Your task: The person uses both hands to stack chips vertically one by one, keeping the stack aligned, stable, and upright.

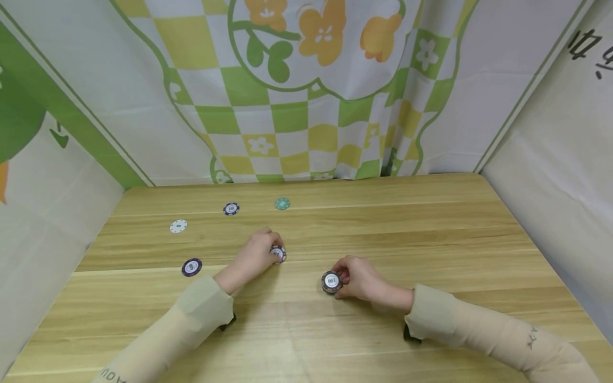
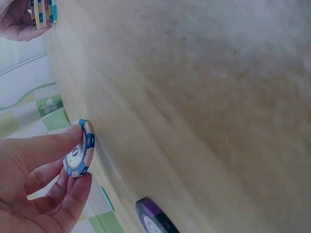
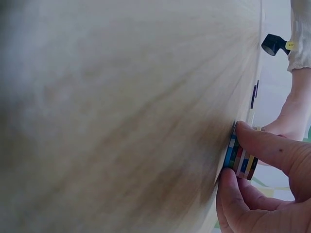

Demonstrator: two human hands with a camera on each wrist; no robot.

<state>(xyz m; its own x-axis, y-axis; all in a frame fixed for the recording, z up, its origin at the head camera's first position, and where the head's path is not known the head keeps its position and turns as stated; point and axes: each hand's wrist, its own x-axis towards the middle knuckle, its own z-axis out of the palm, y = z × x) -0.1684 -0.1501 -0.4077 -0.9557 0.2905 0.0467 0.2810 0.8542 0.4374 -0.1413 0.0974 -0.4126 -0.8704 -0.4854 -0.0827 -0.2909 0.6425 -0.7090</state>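
Note:
My left hand (image 1: 261,250) pinches a single blue-edged poker chip (image 1: 278,254) at the middle of the wooden table (image 1: 431,239). In the left wrist view that chip (image 2: 77,155) sits between thumb and fingers, its edge close to the tabletop. My right hand (image 1: 356,276) grips a short stack of chips (image 1: 331,282) standing on the table, its top chip marked 100. The right wrist view shows the stack's (image 3: 240,160) striped edges under my thumb and fingers.
Loose chips lie on the far left of the table: a purple one (image 1: 191,267), a white one (image 1: 178,226), a dark blue one (image 1: 231,208) and a teal one (image 1: 282,203). Patterned cloth walls (image 1: 297,90) close in the back and both sides.

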